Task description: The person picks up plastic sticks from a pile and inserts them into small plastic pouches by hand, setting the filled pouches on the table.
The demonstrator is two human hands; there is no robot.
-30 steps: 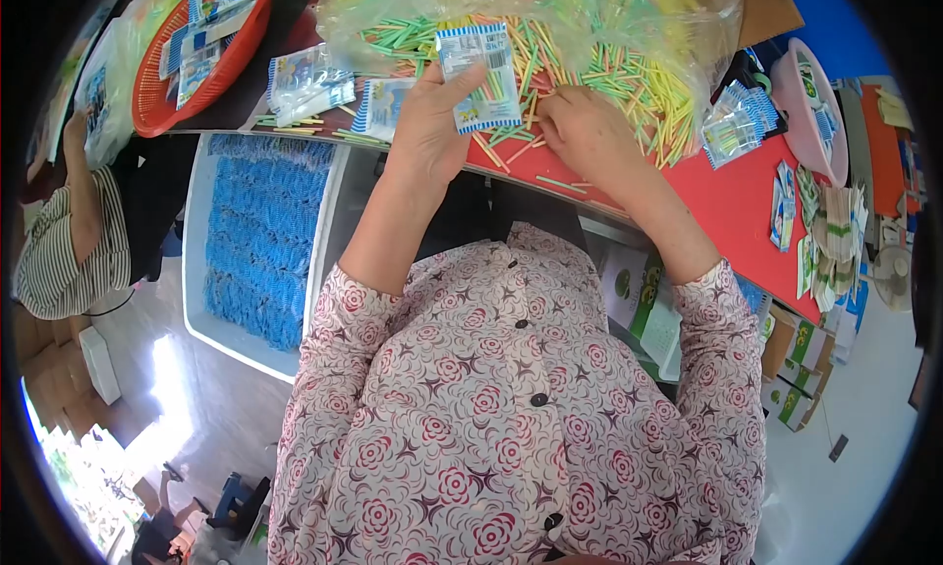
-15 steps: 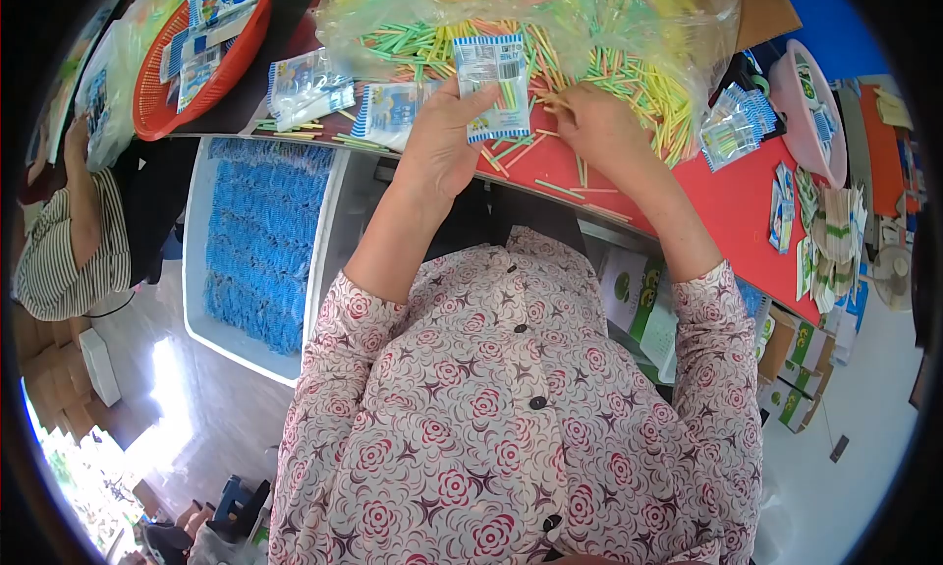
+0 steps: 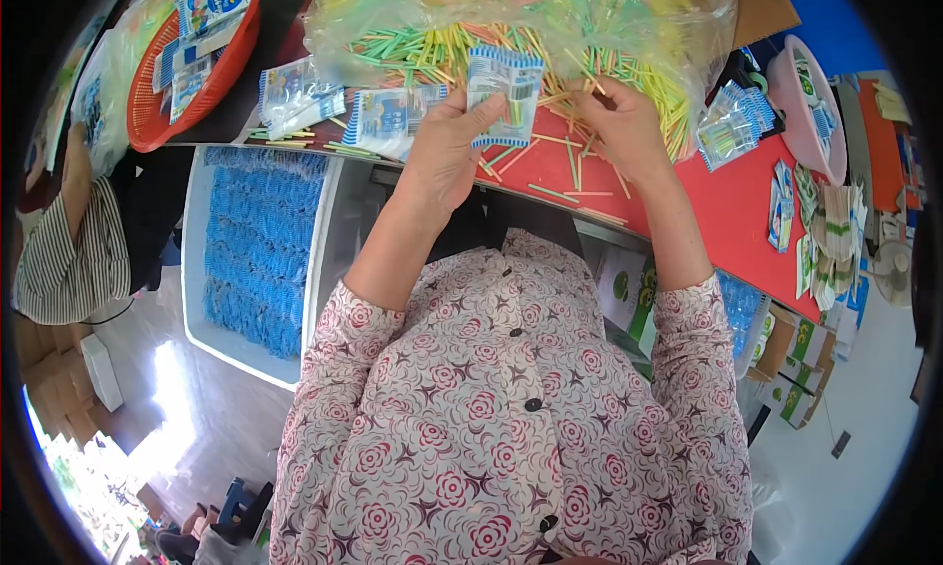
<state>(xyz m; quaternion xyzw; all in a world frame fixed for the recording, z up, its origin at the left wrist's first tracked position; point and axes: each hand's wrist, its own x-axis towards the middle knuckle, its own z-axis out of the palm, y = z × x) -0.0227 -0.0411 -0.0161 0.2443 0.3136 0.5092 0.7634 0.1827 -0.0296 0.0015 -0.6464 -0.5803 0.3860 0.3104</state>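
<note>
A small clear packet with blue striped ends is pinched between the thumb and fingers of my left hand. To its right, my right hand has its fingers closed round thin coloured sticks at the edge of a loose pile of green, yellow and pink sticks. How many sticks it holds is hard to make out. A few more sticks lie on the red tabletop below the hands. More packets lie left of my left hand.
A red basket of packets stands at the upper left, a pink basket at the right. Clear plastic covers the pile's back. Below left is a white bin of blue packets. Another person's striped sleeve shows at far left.
The packet in my left hand has moved slightly right and down. My right hand has shifted right and lifted a little, with sticks now between its fingers.
</note>
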